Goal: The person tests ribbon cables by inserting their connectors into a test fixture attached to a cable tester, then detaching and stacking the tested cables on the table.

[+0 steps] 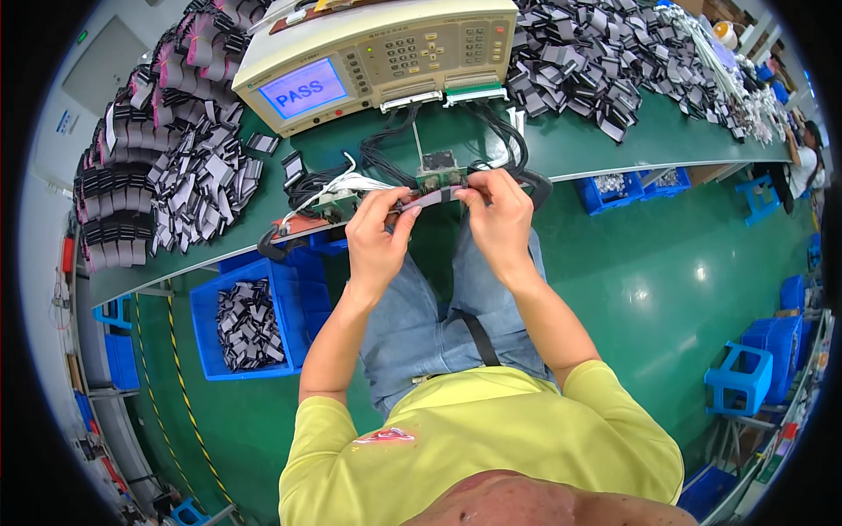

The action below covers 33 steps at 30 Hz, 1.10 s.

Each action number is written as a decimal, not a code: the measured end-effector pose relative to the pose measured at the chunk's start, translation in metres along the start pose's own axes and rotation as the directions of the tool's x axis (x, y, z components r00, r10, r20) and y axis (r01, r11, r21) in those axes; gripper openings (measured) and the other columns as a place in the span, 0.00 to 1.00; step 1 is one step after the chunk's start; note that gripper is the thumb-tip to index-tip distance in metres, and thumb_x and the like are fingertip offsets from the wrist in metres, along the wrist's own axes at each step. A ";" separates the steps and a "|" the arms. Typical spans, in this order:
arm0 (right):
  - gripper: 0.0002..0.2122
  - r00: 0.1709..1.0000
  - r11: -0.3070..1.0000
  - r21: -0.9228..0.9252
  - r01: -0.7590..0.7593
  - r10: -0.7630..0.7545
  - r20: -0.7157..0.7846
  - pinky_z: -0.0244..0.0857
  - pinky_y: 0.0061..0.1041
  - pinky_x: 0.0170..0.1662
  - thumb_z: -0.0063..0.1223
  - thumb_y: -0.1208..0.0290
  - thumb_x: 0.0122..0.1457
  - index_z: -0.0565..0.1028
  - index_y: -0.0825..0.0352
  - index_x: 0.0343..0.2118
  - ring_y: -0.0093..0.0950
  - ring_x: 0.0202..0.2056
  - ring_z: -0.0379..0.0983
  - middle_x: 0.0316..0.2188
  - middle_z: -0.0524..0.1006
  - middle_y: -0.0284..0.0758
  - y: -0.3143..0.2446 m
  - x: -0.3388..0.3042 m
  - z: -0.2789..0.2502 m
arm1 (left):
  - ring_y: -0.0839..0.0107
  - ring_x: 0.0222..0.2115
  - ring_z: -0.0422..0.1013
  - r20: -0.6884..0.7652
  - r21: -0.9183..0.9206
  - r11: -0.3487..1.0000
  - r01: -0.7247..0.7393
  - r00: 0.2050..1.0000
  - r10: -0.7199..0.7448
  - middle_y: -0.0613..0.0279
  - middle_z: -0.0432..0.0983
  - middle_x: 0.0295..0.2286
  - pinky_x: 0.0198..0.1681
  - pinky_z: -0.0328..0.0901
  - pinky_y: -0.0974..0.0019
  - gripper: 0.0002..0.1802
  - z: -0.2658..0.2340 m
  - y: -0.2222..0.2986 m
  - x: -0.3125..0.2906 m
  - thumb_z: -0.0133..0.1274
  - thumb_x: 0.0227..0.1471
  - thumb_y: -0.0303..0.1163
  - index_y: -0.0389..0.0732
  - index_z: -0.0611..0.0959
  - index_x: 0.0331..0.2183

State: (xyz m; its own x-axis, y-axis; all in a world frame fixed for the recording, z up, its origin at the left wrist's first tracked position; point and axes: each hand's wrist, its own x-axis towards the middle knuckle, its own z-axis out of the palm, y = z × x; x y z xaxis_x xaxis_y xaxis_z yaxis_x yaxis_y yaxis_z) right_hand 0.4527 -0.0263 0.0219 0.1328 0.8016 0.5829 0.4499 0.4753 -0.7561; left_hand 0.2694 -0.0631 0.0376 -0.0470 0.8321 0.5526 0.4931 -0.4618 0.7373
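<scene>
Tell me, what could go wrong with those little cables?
The short, flat grey ribbon cable might crease if the bare left hand and bare right hand bend it hard. The loose grey-and-black ribbon cables, heaped near the edge of the flat green tabletop, could slide off.

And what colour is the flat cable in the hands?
The flat cable is grey, seen best in the head view.

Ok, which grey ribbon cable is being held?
The short ribbon cable between the left hand and right hand, at the green table's front edge; the others lie on it or in the large blue bin.
</scene>
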 end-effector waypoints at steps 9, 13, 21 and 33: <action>0.12 0.910 0.935 0.089 0.343 -0.354 0.214 0.75 0.33 0.33 0.71 0.68 0.52 0.80 0.65 0.37 0.36 0.33 0.81 0.37 0.78 0.34 -0.025 -0.004 -0.018 | 0.66 0.34 0.81 0.114 -0.168 0.985 0.048 0.993 -0.029 0.54 0.81 0.38 0.38 0.75 0.68 0.18 -0.008 -0.002 -0.022 0.63 0.51 0.16 0.34 0.83 0.45; 0.15 0.824 0.895 0.014 0.445 -0.416 0.384 0.73 0.33 0.32 0.70 0.60 0.54 0.79 0.63 0.38 0.35 0.32 0.79 0.39 0.76 0.33 -0.021 -0.001 -0.018 | 0.67 0.34 0.81 0.147 -0.122 0.993 0.002 0.989 0.016 0.54 0.82 0.38 0.38 0.76 0.68 0.18 -0.011 0.000 -0.024 0.64 0.50 0.16 0.34 0.83 0.45; 0.09 0.911 0.934 -0.099 0.344 -0.307 0.274 0.69 0.34 0.26 0.70 0.66 0.54 0.81 0.64 0.32 0.36 0.25 0.76 0.27 0.75 0.32 -0.029 -0.005 -0.003 | 0.67 0.32 0.83 -0.009 -0.166 0.979 0.117 0.993 -0.120 0.55 0.85 0.34 0.37 0.76 0.67 0.14 0.014 -0.008 -0.015 0.65 0.51 0.17 0.33 0.84 0.41; 0.05 0.953 0.959 -0.103 0.266 -0.245 0.178 0.66 0.32 0.24 0.67 0.72 0.56 0.82 0.65 0.31 0.35 0.21 0.75 0.24 0.75 0.33 -0.027 -0.002 0.004 | 0.66 0.28 0.82 0.047 0.039 0.984 0.171 0.984 -0.173 0.55 0.84 0.29 0.33 0.76 0.66 0.09 0.014 -0.002 -0.006 0.65 0.53 0.23 0.34 0.84 0.38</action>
State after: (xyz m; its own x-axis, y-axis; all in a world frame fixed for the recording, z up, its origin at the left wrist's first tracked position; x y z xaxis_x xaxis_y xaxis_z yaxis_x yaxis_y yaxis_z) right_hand 0.4364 -0.0396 0.0399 -0.1407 0.7119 0.6880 0.5571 0.6314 -0.5394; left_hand 0.2810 -0.0632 0.0277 -0.0908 0.9130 0.3977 0.5110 -0.3000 0.8055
